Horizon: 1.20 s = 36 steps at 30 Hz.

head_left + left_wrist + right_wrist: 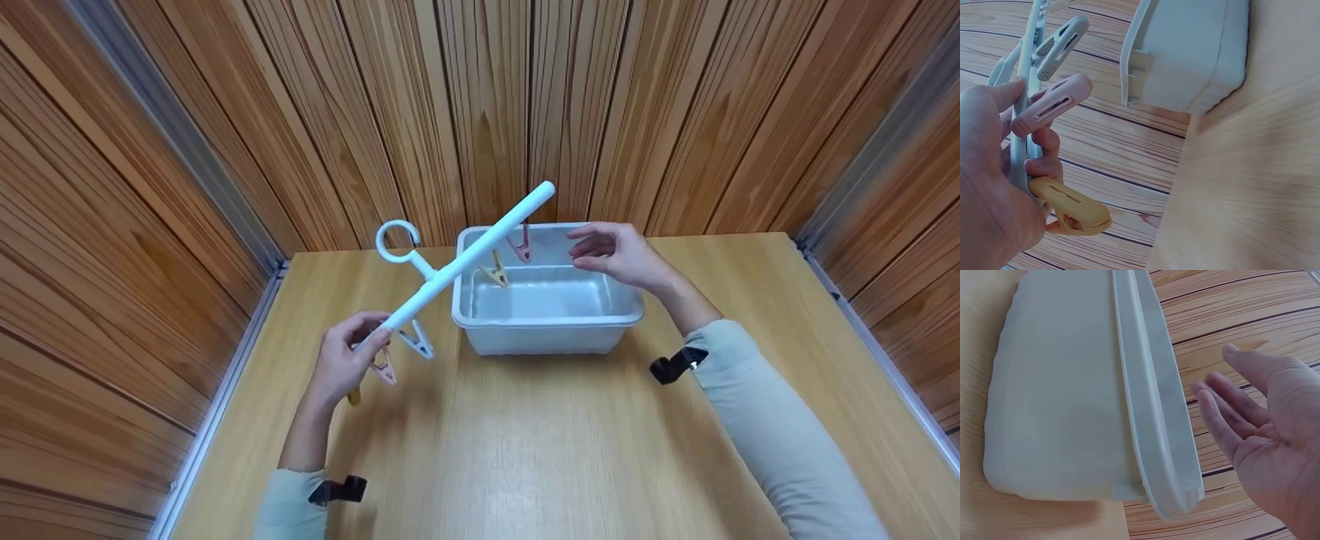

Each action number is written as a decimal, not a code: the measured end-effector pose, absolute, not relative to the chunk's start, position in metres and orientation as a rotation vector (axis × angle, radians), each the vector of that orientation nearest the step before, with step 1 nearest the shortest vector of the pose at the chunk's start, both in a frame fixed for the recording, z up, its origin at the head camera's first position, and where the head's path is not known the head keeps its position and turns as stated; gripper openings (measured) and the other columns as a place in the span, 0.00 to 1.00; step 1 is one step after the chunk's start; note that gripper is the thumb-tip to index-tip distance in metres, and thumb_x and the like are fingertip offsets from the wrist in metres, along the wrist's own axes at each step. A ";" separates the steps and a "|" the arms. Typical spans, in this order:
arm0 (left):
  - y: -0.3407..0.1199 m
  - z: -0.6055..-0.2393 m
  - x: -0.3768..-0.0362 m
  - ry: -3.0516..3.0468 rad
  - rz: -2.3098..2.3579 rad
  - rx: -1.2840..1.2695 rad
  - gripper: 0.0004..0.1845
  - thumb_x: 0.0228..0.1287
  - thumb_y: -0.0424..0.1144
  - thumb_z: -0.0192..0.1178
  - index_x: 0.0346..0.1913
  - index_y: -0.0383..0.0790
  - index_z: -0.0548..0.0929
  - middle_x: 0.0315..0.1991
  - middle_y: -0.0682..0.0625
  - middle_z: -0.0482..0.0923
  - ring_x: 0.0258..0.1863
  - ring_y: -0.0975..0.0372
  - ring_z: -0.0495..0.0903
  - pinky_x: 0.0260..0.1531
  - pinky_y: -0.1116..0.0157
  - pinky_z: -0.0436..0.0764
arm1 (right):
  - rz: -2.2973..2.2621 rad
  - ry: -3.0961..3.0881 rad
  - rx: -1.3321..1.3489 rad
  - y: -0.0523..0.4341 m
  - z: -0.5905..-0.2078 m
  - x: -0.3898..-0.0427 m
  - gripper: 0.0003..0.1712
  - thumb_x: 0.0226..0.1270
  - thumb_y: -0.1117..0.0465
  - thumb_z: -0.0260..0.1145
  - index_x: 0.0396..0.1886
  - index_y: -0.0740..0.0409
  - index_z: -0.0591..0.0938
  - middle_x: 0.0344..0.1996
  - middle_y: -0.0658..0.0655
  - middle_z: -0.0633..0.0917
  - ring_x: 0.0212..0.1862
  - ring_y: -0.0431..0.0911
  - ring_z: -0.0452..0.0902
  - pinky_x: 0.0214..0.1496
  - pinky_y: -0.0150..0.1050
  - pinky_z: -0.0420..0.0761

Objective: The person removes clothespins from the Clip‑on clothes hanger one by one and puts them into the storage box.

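My left hand point(349, 360) grips the lower end of a pale blue clip hanger point(457, 264), which slants up to the right in the head view. Its round hook point(384, 241) points to the upper left. Along the bar hang several clips: a yellow clip point(1075, 205) and a pink clip point(1055, 104) by my fingers, a blue-grey clip point(1063, 48) beyond them, then a cream clip point(495, 271) and another pink clip point(521, 246) over the bin. My right hand point(619, 255) holds nothing, fingers loosely bent, above the right side of the pale grey plastic bin point(547, 321).
The bin stands on a light wooden table point(517, 450), near its back edge. Wood-plank walls point(480, 112) rise behind and at both sides, with metal rails at the corners. A black wrist mount point(679, 365) sticks out from the right sleeve, another point(337, 490) from the left.
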<state>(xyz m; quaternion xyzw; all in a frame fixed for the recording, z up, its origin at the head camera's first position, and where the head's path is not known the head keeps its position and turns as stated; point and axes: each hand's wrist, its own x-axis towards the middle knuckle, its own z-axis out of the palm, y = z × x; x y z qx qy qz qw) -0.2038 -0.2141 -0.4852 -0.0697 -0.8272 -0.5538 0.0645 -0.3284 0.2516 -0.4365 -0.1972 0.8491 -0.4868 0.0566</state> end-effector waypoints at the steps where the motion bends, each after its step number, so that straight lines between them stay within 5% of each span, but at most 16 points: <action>1: -0.214 -0.484 -0.206 -2.498 -1.666 -0.213 0.13 0.85 0.35 0.64 0.63 0.35 0.90 0.47 0.41 0.89 0.44 0.63 0.84 0.46 0.68 0.83 | -1.485 2.570 -0.600 0.252 -0.437 -0.328 0.26 0.81 0.66 0.72 0.75 0.63 0.82 0.64 0.73 0.89 0.58 0.44 0.90 0.57 0.24 0.86; 18: -0.215 -0.471 -0.223 -2.522 -1.641 -0.266 0.14 0.86 0.37 0.64 0.64 0.37 0.89 0.48 0.40 0.88 0.45 0.59 0.83 0.45 0.67 0.82 | -1.709 2.439 -0.570 0.262 -0.446 -0.310 0.30 0.82 0.61 0.73 0.78 0.64 0.79 0.70 0.71 0.86 0.59 0.33 0.90 0.61 0.29 0.89; 29: -0.210 -0.469 -0.231 -2.534 -1.645 -0.345 0.14 0.84 0.36 0.65 0.64 0.35 0.89 0.46 0.42 0.87 0.43 0.60 0.83 0.44 0.67 0.82 | -1.843 2.310 -0.565 0.266 -0.449 -0.298 0.33 0.80 0.62 0.75 0.81 0.57 0.77 0.70 0.54 0.88 0.67 0.40 0.89 0.64 0.35 0.90; 36: -0.207 -0.461 -0.235 -2.587 -1.595 -0.443 0.15 0.85 0.38 0.64 0.64 0.34 0.89 0.47 0.39 0.87 0.44 0.58 0.83 0.45 0.67 0.82 | -1.918 2.191 -0.694 0.265 -0.453 -0.291 0.35 0.79 0.70 0.72 0.82 0.61 0.74 0.73 0.57 0.87 0.71 0.40 0.88 0.66 0.37 0.90</action>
